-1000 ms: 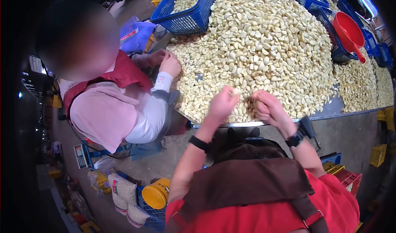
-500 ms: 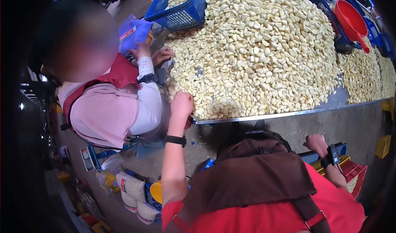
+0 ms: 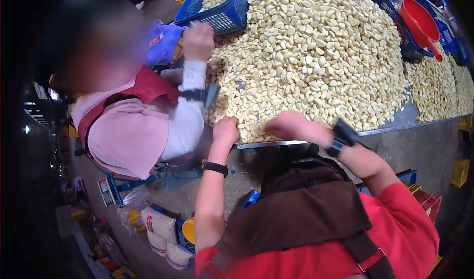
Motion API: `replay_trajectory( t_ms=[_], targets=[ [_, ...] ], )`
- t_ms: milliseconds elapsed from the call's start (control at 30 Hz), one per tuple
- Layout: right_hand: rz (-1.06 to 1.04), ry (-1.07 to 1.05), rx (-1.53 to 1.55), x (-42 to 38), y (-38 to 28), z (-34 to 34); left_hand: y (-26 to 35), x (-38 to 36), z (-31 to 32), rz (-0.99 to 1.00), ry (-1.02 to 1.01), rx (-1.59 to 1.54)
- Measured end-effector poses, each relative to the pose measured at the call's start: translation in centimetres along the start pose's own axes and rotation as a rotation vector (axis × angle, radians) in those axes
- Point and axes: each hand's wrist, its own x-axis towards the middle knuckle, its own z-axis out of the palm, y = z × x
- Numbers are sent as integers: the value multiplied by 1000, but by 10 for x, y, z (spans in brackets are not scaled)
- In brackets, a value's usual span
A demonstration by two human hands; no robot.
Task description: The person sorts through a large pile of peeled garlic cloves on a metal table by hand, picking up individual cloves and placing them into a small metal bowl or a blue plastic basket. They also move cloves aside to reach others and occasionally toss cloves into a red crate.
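Note:
A wide heap of pale, peeled garlic cloves [image 3: 316, 57] covers the metal-edged table [image 3: 405, 115]. At the table's near left corner my left hand [image 3: 225, 131] rests by the cloves, its fingers curled closed; what they hold, if anything, is hidden. My right hand [image 3: 289, 126] reaches in over the near edge of the heap, fingers pointing left and blurred by motion. Between my two hands lies a thin layer of loose cloves.
On my left a co-worker [image 3: 128, 126] sits at the same heap, a blurred hand [image 3: 198, 41] raised near a blue basket [image 3: 232, 17]. A red scoop [image 3: 418, 24] rests on baskets at the far right. Filled bags [image 3: 160, 229] stand on the floor.
My right hand has swung from beside my body to the near edge of the heap. My left hand has shifted slightly right and down. The co-worker's arm has lifted towards the basket.

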Motion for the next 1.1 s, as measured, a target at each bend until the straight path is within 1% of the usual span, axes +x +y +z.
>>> replay_trajectory(
  t_ms=[67, 100, 167, 200, 267, 300, 333, 400, 467, 533, 600, 667, 700, 767, 800, 867, 900, 1000, 1033, 1067, 1100],
  targets=[
    [-13, -38, 14, 49, -11, 23, 0, -2, -5, 9, 5, -18],
    [-17, -37, 12, 66, -5, 37, 2, -3, -7, 5, 2, -53],
    [-4, -47, -197, 92, 8, 58, 2, -2, -4, -20, 7, -73],
    [-7, -51, -200, 95, 8, 54, 3, -1, -4, -25, 8, -77],
    [48, -18, -325, 99, 8, 45, 4, 0, -4, -49, -64, -56],
    [42, 32, -410, 101, 8, 46, 2, 0, -2, -53, -48, -51],
    [42, 25, -410, 101, 6, 48, 1, -2, 1, -57, -52, -57],
    [-82, -25, -345, 104, 4, 48, -1, 0, 4, -40, -12, -47],
    [-104, -56, -305, 105, 7, 67, -4, 2, 5, -34, -14, -69],
    [-102, 43, -241, 104, 9, 71, 2, 5, -5, -105, -167, -69],
    [-94, 20, -253, 106, 12, 74, 3, 4, -7, -110, -193, -80],
    [-104, -83, -308, 109, 13, 73, 3, 6, -7, -99, -210, -67],
    [-103, -82, -309, 110, 14, 72, 3, 7, -5, -97, -210, -67],
    [-95, -163, -303, 114, 12, 72, 1, 4, -4, -69, -122, -50],
    [-96, -156, -302, 116, 8, 69, 1, 2, -8, -68, -119, -44],
    [-17, -248, -351, 119, -1, 63, 3, 0, -15, -36, -103, -69],
    [-15, -243, -330, 121, -1, 64, 3, -3, -16, -59, -66, -208],
    [-4, -186, -292, 126, 0, 71, 3, -5, -24, -26, -28, -241],
    [-37, -121, -292, 127, 1, 76, 5, -7, -28, 13, 123, -219],
    [-28, -118, -291, 124, 4, 82, 7, -8, -31, 22, 120, -219],
    [-11, -118, -325, 120, 3, 83, 14, -10, -48, -72, 136, -325]
  ],
)
